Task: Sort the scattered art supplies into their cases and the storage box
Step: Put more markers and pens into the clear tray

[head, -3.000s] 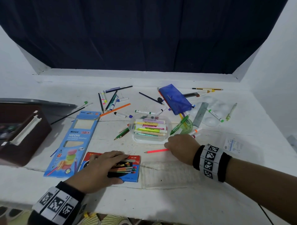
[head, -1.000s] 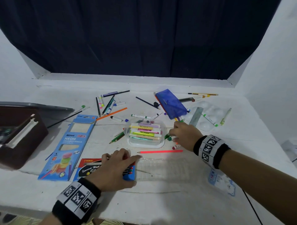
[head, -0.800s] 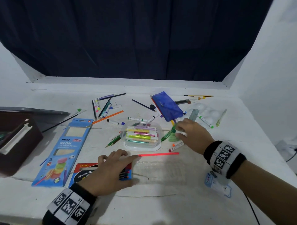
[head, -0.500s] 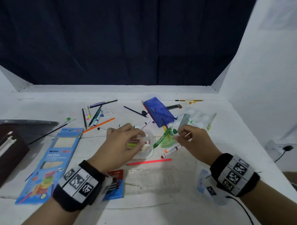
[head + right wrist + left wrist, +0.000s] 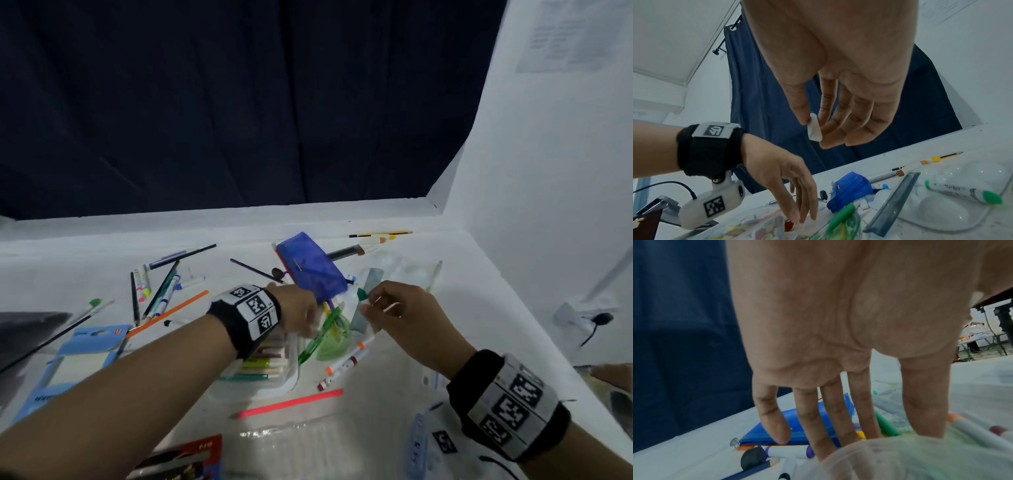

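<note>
My right hand (image 5: 370, 303) is raised above the table and pinches a small white marker (image 5: 814, 129) between thumb and fingers; its green cap (image 5: 362, 294) shows in the head view. Reaching across, my left hand (image 5: 306, 320) hangs over the far rim of the clear marker case (image 5: 291, 380), fingers (image 5: 830, 426) straight and pointing down, holding nothing. The case holds several coloured markers. A blue zip pouch (image 5: 310, 270) lies just behind both hands.
A green protractor (image 5: 334, 342), a green pen (image 5: 318, 337) and a grey ruler (image 5: 375, 277) lie between my hands. A pink pencil (image 5: 291, 402) and an orange-capped marker (image 5: 342, 365) are nearer. Blue (image 5: 68, 363) and red (image 5: 185, 459) pencil boxes sit left; a clear palette (image 5: 962, 203) right.
My left hand left the red pencil box and moved up over the clear marker case. My right hand picked a white marker off the table and lifted it.
</note>
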`<state>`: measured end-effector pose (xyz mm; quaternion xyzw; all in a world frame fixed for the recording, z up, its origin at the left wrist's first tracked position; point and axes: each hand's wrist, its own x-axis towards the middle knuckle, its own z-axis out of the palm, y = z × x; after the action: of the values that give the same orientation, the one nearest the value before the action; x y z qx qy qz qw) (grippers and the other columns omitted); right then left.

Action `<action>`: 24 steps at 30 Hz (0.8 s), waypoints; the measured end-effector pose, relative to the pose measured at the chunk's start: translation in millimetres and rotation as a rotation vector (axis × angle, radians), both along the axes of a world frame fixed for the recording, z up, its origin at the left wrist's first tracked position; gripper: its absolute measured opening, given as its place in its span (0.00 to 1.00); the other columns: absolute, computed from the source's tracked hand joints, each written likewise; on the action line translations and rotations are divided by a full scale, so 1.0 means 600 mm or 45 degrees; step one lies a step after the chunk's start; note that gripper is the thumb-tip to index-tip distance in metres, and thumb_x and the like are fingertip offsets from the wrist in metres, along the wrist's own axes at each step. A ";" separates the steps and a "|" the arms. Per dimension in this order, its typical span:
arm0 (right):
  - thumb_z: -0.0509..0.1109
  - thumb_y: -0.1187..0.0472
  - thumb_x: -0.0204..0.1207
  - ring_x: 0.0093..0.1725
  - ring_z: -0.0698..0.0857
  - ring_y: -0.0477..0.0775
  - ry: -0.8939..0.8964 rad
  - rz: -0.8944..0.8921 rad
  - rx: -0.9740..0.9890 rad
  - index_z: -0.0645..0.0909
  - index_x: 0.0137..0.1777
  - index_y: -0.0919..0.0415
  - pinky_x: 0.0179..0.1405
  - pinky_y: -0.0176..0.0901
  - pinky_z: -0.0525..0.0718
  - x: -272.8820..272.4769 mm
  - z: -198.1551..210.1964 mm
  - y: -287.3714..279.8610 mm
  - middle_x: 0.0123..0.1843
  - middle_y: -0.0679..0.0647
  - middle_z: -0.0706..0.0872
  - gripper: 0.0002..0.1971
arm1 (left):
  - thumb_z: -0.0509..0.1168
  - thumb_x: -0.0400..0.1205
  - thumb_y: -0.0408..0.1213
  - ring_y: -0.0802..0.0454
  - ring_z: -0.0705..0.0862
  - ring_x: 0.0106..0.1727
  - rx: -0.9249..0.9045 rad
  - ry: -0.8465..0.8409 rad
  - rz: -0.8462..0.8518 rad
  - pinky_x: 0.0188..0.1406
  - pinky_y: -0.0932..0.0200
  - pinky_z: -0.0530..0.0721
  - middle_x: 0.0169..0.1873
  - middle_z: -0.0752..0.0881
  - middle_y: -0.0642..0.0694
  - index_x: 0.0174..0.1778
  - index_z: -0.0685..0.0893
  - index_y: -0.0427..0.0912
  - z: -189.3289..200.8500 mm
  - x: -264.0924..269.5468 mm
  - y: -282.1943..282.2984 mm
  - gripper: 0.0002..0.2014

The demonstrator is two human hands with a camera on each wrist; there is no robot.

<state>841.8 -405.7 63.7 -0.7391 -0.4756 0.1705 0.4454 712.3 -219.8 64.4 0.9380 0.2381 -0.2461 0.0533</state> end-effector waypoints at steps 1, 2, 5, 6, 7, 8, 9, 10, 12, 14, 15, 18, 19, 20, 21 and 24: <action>0.78 0.55 0.74 0.29 0.85 0.44 0.000 0.011 0.008 0.82 0.36 0.51 0.34 0.33 0.79 0.005 -0.002 0.006 0.31 0.48 0.86 0.09 | 0.67 0.82 0.55 0.47 0.84 0.54 0.000 0.026 0.011 0.58 0.54 0.79 0.55 0.89 0.48 0.61 0.86 0.47 -0.007 0.009 0.004 0.18; 0.78 0.55 0.74 0.28 0.83 0.43 -0.003 0.022 0.011 0.82 0.35 0.51 0.33 0.31 0.78 0.010 -0.004 0.010 0.30 0.47 0.85 0.09 | 0.67 0.82 0.54 0.46 0.85 0.54 0.010 0.039 0.020 0.58 0.54 0.81 0.55 0.89 0.46 0.60 0.86 0.46 -0.014 0.016 0.008 0.18; 0.77 0.53 0.74 0.29 0.83 0.41 -0.029 0.057 -0.034 0.82 0.36 0.49 0.33 0.27 0.77 0.021 -0.007 0.022 0.31 0.46 0.85 0.08 | 0.68 0.80 0.50 0.43 0.86 0.55 0.060 0.062 0.020 0.56 0.53 0.85 0.54 0.89 0.45 0.57 0.86 0.44 -0.033 0.032 0.017 0.16; 0.77 0.53 0.74 0.30 0.84 0.42 -0.045 0.067 -0.053 0.82 0.37 0.49 0.33 0.27 0.77 0.025 -0.009 0.025 0.32 0.46 0.86 0.08 | 0.70 0.79 0.47 0.43 0.87 0.55 0.064 0.077 0.019 0.54 0.53 0.85 0.53 0.89 0.44 0.57 0.86 0.44 -0.038 0.035 0.021 0.14; 0.77 0.52 0.74 0.31 0.84 0.42 -0.059 0.076 -0.069 0.82 0.37 0.49 0.33 0.27 0.77 0.028 -0.010 0.027 0.33 0.46 0.86 0.08 | 0.71 0.78 0.44 0.42 0.87 0.54 0.063 0.095 0.017 0.52 0.53 0.85 0.53 0.89 0.43 0.57 0.86 0.43 -0.041 0.037 0.024 0.14; 0.77 0.52 0.74 0.32 0.85 0.43 -0.068 0.084 -0.078 0.83 0.38 0.49 0.34 0.28 0.78 0.030 -0.011 0.029 0.33 0.46 0.86 0.07 | 0.72 0.78 0.41 0.42 0.87 0.54 0.060 0.108 0.018 0.51 0.53 0.85 0.54 0.89 0.42 0.57 0.86 0.42 -0.045 0.038 0.026 0.14; 0.77 0.51 0.74 0.32 0.85 0.43 -0.070 0.090 -0.082 0.83 0.38 0.50 0.35 0.30 0.79 0.033 -0.012 0.030 0.34 0.46 0.87 0.07 | 0.72 0.77 0.39 0.42 0.87 0.54 0.055 0.108 0.015 0.51 0.52 0.85 0.53 0.89 0.42 0.57 0.86 0.42 -0.048 0.039 0.027 0.13; 0.76 0.51 0.74 0.33 0.85 0.44 -0.068 0.095 -0.084 0.84 0.38 0.51 0.35 0.32 0.80 0.035 -0.013 0.030 0.34 0.47 0.87 0.07 | 0.70 0.78 0.39 0.41 0.87 0.54 0.054 0.090 0.014 0.50 0.52 0.85 0.52 0.88 0.42 0.55 0.86 0.41 -0.050 0.040 0.028 0.11; 0.76 0.51 0.74 0.33 0.86 0.44 -0.050 0.105 -0.094 0.84 0.39 0.51 0.36 0.32 0.81 0.036 -0.014 0.030 0.34 0.47 0.87 0.07 | 0.65 0.82 0.42 0.40 0.86 0.52 0.051 -0.003 0.021 0.48 0.51 0.83 0.48 0.87 0.41 0.49 0.83 0.41 -0.050 0.038 0.029 0.08; 0.76 0.52 0.75 0.33 0.86 0.44 -0.014 0.115 -0.102 0.84 0.39 0.50 0.35 0.31 0.81 0.034 -0.012 0.031 0.34 0.47 0.88 0.06 | 0.62 0.85 0.44 0.40 0.85 0.51 0.014 -0.128 0.030 0.47 0.54 0.79 0.49 0.87 0.41 0.49 0.82 0.41 -0.038 0.033 0.032 0.10; 0.76 0.53 0.75 0.32 0.86 0.44 0.005 0.119 -0.105 0.84 0.40 0.50 0.35 0.30 0.81 0.032 -0.012 0.031 0.34 0.47 0.88 0.06 | 0.63 0.85 0.44 0.42 0.84 0.51 -0.018 -0.206 0.048 0.47 0.55 0.78 0.51 0.87 0.43 0.50 0.83 0.42 -0.028 0.028 0.032 0.09; 0.77 0.56 0.75 0.31 0.87 0.44 0.087 0.145 -0.090 0.83 0.43 0.51 0.33 0.33 0.81 0.023 -0.011 0.030 0.34 0.47 0.88 0.04 | 0.65 0.85 0.44 0.45 0.85 0.49 -0.174 -0.542 0.164 0.51 0.52 0.83 0.50 0.87 0.47 0.52 0.82 0.46 0.005 0.002 0.033 0.06; 0.77 0.58 0.75 0.31 0.87 0.44 0.127 0.161 -0.077 0.83 0.44 0.52 0.34 0.36 0.82 0.019 -0.010 0.030 0.33 0.47 0.88 0.04 | 0.65 0.86 0.44 0.46 0.86 0.47 -0.254 -0.678 0.227 0.51 0.50 0.85 0.48 0.87 0.48 0.51 0.82 0.48 0.017 -0.012 0.029 0.04; 0.77 0.59 0.75 0.32 0.87 0.45 0.175 0.174 -0.065 0.83 0.45 0.53 0.35 0.40 0.84 0.014 -0.008 0.030 0.34 0.47 0.88 0.04 | 0.66 0.86 0.45 0.47 0.87 0.43 -0.337 -0.827 0.287 0.49 0.49 0.86 0.46 0.88 0.49 0.51 0.83 0.50 0.030 -0.028 0.021 0.04; 0.76 0.61 0.76 0.33 0.88 0.48 0.238 0.182 -0.054 0.83 0.46 0.54 0.36 0.46 0.87 0.008 -0.006 0.030 0.34 0.49 0.88 0.04 | 0.67 0.85 0.46 0.48 0.87 0.39 -0.414 -0.974 0.336 0.44 0.51 0.87 0.42 0.88 0.50 0.50 0.84 0.51 0.043 -0.046 0.012 0.04; 0.74 0.68 0.77 0.35 0.88 0.55 0.454 0.212 -0.011 0.82 0.50 0.58 0.42 0.57 0.89 -0.016 0.002 0.028 0.34 0.53 0.86 0.06 | 0.71 0.82 0.45 0.52 0.85 0.33 -0.560 -1.283 0.446 0.33 0.60 0.80 0.36 0.87 0.50 0.50 0.88 0.50 0.075 -0.110 -0.024 0.05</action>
<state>832.1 -388.9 65.0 -0.6571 -0.4480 0.3371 0.5039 646.2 -234.0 109.5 0.8530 0.2782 0.1997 0.3938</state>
